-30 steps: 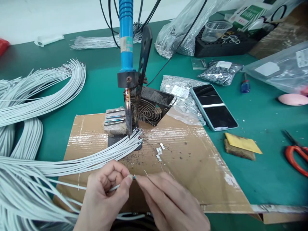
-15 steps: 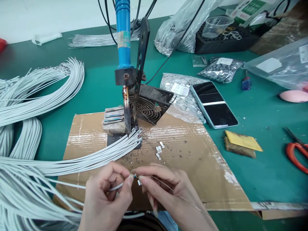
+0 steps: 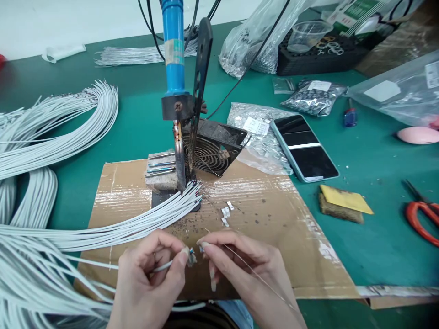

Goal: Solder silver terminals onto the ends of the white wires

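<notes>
My left hand is closed in a pinch round a white cable. The cable's tip, with fine blue and pale wires and a small blurred piece, sticks out past my thumb. Just to the right, my right hand pinches thumb against forefinger, and a thin solder wire runs back across it. A tiny bluish piece shows at the right fingertips, too small to name. A narrow gap parts the two hands. Behind them a blue-handled soldering iron stands tip down in a stand.
A bundle of white cables lies across the cardboard to the iron's tip. Small white parts lie right of it. A fan, a phone, a sponge and scissors are further off.
My right hand has moved slightly right, away from the cable's tip, so the fingertips are further apart. My left hand keeps its pinch on the cable.
</notes>
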A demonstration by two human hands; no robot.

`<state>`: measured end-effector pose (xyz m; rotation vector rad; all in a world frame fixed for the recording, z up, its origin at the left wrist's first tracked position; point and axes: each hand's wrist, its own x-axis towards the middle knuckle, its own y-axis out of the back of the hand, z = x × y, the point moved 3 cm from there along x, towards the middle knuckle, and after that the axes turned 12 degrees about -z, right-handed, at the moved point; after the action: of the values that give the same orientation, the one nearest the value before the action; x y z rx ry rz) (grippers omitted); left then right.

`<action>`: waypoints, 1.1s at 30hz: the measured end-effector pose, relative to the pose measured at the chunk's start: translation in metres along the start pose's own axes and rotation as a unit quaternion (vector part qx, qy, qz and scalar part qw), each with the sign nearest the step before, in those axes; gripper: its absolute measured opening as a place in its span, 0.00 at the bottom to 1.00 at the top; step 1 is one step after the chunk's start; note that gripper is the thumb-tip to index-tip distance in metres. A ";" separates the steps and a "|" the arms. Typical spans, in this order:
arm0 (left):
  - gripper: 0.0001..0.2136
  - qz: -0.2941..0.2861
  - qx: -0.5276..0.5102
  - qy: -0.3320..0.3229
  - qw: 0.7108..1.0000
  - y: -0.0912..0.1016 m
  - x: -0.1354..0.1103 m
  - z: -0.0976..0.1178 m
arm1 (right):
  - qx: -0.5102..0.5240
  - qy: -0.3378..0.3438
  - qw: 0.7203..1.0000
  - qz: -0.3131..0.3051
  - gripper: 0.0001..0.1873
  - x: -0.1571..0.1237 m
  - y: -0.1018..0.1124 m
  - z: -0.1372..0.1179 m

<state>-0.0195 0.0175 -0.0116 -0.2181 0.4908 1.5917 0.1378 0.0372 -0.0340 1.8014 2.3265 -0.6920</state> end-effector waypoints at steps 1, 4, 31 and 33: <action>0.07 -0.001 -0.006 -0.008 1.000 0.000 0.000 0.000 | -0.003 0.022 1.000 -0.004 0.08 0.001 0.000 -0.001; 0.06 -0.001 -0.027 -0.025 0.999 -0.001 0.001 0.000 | -0.013 0.074 0.997 -0.020 0.03 0.002 -0.001 -0.002; 0.06 -0.022 -0.049 -0.006 0.999 -0.003 0.010 0.008 | -0.167 0.188 0.967 0.029 0.15 -0.001 0.000 0.001; 0.06 -0.015 -0.052 -0.009 0.998 -0.003 0.014 0.008 | -0.165 0.171 0.970 0.052 0.17 -0.002 0.000 0.003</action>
<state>-0.0168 0.0339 -0.0112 -0.2884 0.3891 1.5905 0.1382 0.0345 -0.0358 1.9856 2.3402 0.0296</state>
